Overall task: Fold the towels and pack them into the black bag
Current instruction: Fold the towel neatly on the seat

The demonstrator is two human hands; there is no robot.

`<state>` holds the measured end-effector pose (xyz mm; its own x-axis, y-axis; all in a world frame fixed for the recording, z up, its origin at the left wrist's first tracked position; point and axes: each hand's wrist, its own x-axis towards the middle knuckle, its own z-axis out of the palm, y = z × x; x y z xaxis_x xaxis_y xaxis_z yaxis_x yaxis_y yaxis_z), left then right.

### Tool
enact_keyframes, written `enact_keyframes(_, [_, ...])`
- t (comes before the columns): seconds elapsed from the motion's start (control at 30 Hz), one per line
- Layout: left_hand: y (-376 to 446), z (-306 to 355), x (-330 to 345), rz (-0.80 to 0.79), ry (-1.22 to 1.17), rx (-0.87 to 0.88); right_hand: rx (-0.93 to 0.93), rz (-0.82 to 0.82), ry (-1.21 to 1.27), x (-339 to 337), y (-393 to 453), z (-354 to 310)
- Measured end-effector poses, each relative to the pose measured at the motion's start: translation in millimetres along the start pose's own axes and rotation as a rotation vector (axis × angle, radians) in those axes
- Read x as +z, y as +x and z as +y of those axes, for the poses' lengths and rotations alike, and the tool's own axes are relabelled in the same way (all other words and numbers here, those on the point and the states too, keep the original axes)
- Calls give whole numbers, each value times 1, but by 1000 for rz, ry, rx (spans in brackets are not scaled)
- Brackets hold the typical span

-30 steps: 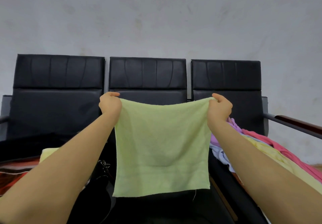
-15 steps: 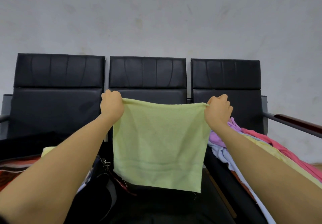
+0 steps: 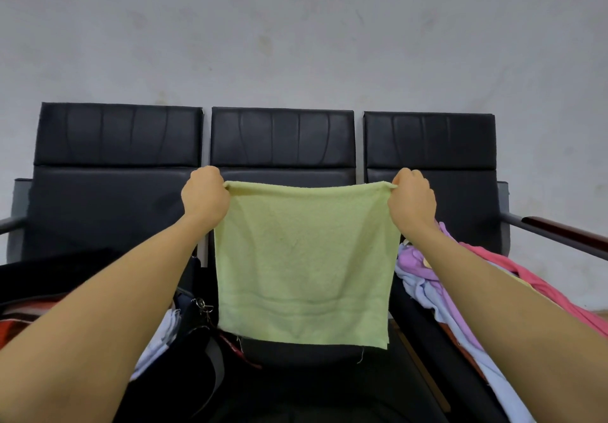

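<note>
Towel (image 3: 304, 268) pinched at top corners by left hand (image 3: 204, 197), right hand (image 3: 412, 200); black seats (image 3: 283, 139); grey wall (image 3: 296, 34).

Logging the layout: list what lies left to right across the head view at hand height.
Left chair back → left hand → green towel → right hand → pile of coloured towels → wooden armrest.

Two bare forearms, no sleeves visible up to the frame's edge. No watch, ring or bracelet on left hand (image 3: 204, 196) or right hand (image 3: 412, 201). Fingers (image 3: 408, 174) mostly hidden behind the knuckles.
</note>
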<state>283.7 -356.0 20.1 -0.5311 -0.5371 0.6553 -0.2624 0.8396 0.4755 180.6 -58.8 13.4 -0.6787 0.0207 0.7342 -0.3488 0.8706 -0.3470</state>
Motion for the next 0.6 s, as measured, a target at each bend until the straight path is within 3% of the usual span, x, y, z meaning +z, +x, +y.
enact_keyframes(0.27, [-13,-6,3,-16,48,17,31,-91,36,6,-8,6])
enact_keyframes(0.47, [-24,-11,10,-53,-121,-97,214,-93,242,11,-12,9])
enact_keyframes(0.6, [-25,-21,30,-180,-157,-166,314,-146,362,25,-20,18])
